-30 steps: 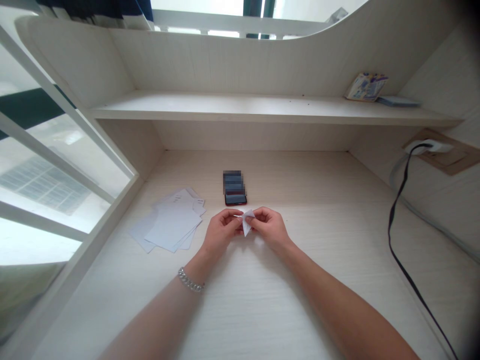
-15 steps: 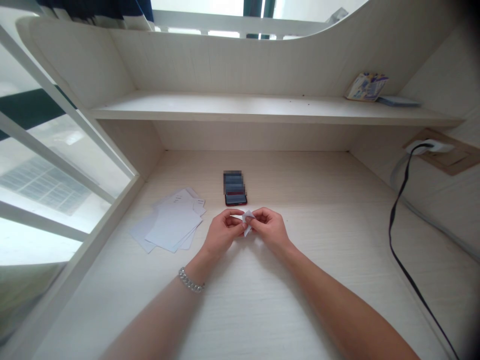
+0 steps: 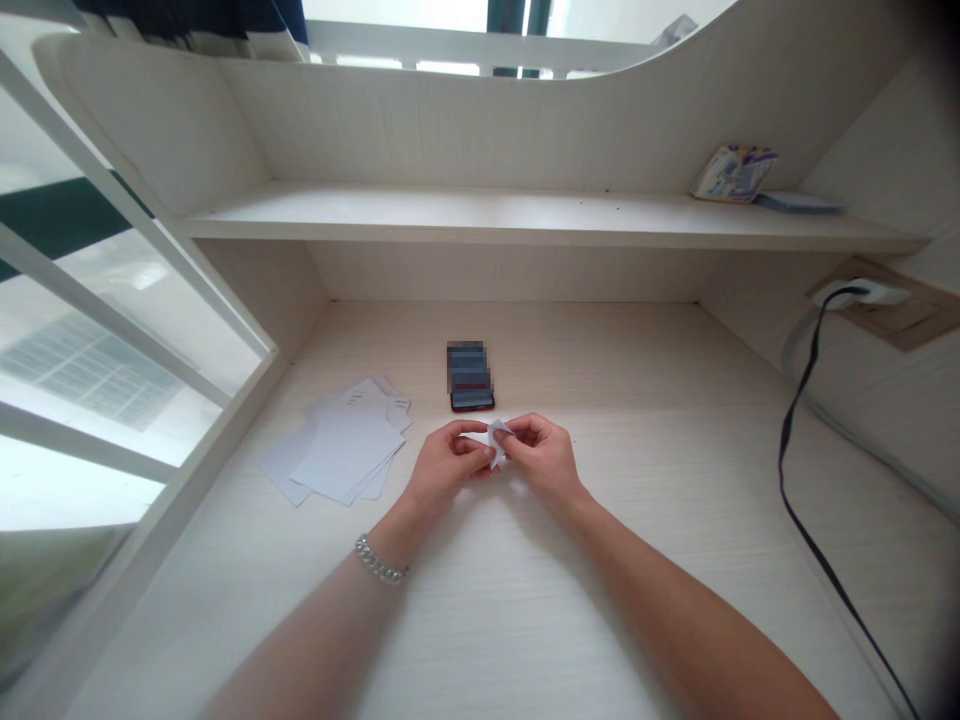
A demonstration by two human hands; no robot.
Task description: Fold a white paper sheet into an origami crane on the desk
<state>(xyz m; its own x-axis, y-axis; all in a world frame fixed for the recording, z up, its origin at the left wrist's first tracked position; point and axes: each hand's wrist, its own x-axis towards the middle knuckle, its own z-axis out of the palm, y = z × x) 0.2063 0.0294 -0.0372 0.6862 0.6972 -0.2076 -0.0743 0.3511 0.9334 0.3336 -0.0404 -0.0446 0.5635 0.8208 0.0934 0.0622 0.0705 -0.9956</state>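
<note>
A small folded piece of white paper [image 3: 496, 436] is pinched between both hands, a little above the desk. My left hand [image 3: 448, 462] grips its left side between thumb and fingers. On its right side, my right hand [image 3: 541, 450] holds it with thumb and forefinger. The fingers hide much of the paper, so its full shape cannot be made out. Just beyond the hands lies a phone [image 3: 472, 378], its screen blurred out. To the left is a loose pile of white paper sheets [image 3: 349, 445], overlapping at odd angles.
A shelf [image 3: 450, 212] runs across the back above the desk [image 3: 660, 400], bearing a small colourful packet [image 3: 735, 173] and a flat bluish item [image 3: 797, 203] at its right. A black cable [image 3: 784, 440] hangs from the wall socket on the right. White railing bars [image 3: 112, 440] border the left.
The folded paper has tilted slightly in the fingers, and the fingertips have shifted a little on it. The phone and paper pile have stayed put.
</note>
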